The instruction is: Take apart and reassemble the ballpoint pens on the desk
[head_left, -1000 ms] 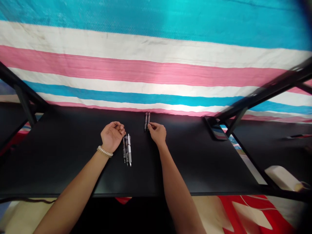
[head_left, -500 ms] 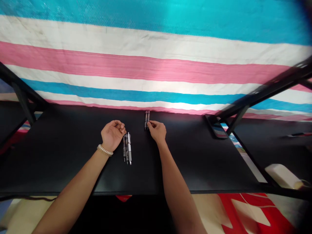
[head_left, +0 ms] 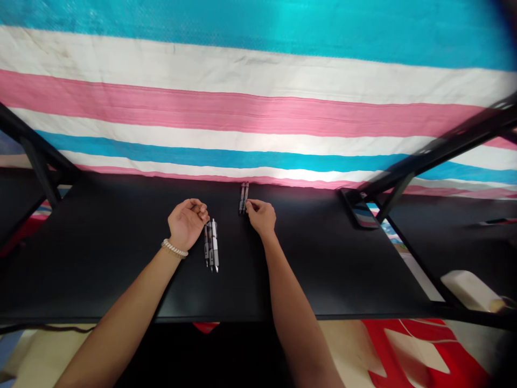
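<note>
Two dark grey pens (head_left: 243, 198) lie side by side near the back edge of the black table. My right hand (head_left: 262, 216) is at their right side, thumb and fingertips pinched together at the right pen's lower part. Nearer the front, two dark pens (head_left: 208, 247) and a white and grey pen (head_left: 215, 245) lie in a close row. My left hand (head_left: 187, 219), palm turned up with curled fingers, rests just left of this row, its fingertips by the pens' upper ends. A beaded bracelet is on the left wrist.
A dark phone (head_left: 359, 208) lies at the table's right end beside a black metal frame (head_left: 444, 148). Behind the black table (head_left: 100, 258) hangs a striped sheet (head_left: 258, 113). A white object (head_left: 470, 291) is at the far right, past the table's edge.
The right thumb and fingertips have shifted very slightly right, showing more of the right pen at the back. The left hand and the front row of pens look unchanged.
</note>
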`<state>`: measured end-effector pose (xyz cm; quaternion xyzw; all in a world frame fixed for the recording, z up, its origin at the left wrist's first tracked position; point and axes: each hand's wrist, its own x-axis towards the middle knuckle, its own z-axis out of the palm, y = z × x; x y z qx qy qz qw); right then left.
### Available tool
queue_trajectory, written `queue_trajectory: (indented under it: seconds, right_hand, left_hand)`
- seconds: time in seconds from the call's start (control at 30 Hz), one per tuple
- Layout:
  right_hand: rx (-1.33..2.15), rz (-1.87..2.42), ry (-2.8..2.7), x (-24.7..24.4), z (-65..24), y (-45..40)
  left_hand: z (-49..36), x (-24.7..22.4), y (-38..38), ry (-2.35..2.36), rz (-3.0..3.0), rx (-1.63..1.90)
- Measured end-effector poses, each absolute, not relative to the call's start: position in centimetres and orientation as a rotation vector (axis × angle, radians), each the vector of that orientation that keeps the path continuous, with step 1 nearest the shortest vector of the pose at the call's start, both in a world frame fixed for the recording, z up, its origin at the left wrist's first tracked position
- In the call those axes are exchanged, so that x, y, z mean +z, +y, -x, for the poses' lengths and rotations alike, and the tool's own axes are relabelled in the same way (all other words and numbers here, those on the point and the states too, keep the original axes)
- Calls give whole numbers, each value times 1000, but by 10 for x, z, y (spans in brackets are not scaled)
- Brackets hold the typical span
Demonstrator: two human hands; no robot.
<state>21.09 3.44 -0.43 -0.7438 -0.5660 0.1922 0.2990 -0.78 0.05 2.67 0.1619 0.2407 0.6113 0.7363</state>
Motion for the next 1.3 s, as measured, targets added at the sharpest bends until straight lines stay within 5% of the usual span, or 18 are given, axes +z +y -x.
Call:
queue_trajectory:
  seconds: [1.0,1.1,1.2,1.3]
  right_hand:
    - [598,1696,-1251,5,-208,14]
    - [854,1506,-1278,35,-203,-30]
    - [1974,746,-1617,63,-189,-102]
    - [2275,349,-1688,76,-164,-180]
  left_hand:
    - [11,24,2,527,-351,1376]
    - [12,24,2,540,-347,1386]
    - [12,24,3,539,-334,1386]
    - [11,24,3,528,-332,1381]
